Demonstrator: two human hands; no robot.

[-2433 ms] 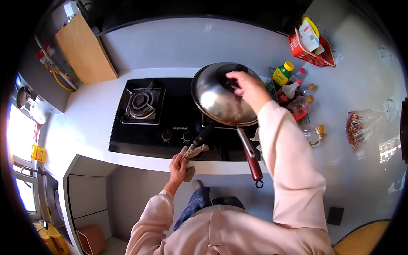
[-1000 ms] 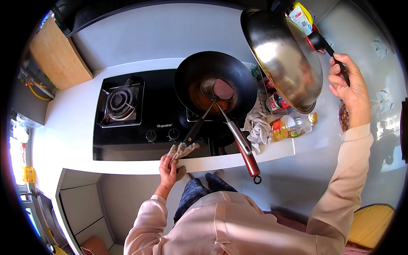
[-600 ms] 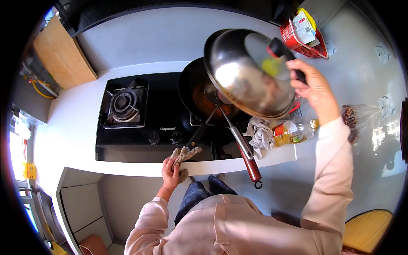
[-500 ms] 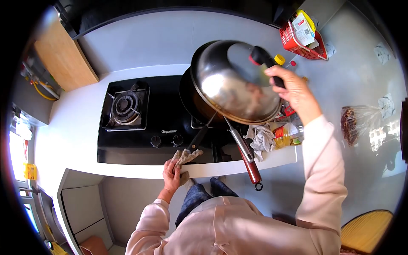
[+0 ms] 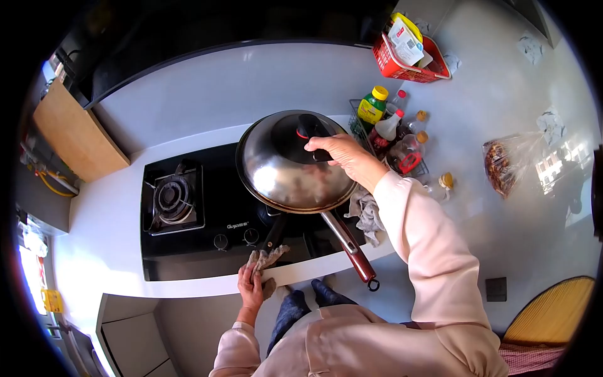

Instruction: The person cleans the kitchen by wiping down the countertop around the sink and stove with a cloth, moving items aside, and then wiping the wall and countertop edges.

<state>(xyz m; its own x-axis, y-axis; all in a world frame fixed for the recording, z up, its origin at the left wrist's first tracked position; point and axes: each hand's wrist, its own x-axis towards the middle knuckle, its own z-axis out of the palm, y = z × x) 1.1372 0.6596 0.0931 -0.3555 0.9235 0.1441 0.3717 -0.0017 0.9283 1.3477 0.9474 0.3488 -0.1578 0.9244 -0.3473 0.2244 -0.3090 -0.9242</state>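
Note:
A domed steel wok lid covers the wok on the right burner, hiding nearly all of it. My right hand is closed round the lid's black knob handle. At the counter's front edge my left hand grips a crumpled beige cloth, which lies against the lower end of a black handle. Whether the cloth wraps that handle I cannot tell. Another handle, metal and dark red, juts out from beneath the lid, over the counter edge, with a hanging ring at its end.
Left of the lid is a bare gas burner on the black hob. Several bottles, among them a green yellow-capped one, stand to the right, near a grey rag. A red basket hangs on the wall beyond; a bagged dark item hangs farther right.
My right hand has brought the lid down and left, from tilted above the wok to lying over it. The left hand keeps its hold on the cloth. The view has shifted slightly.

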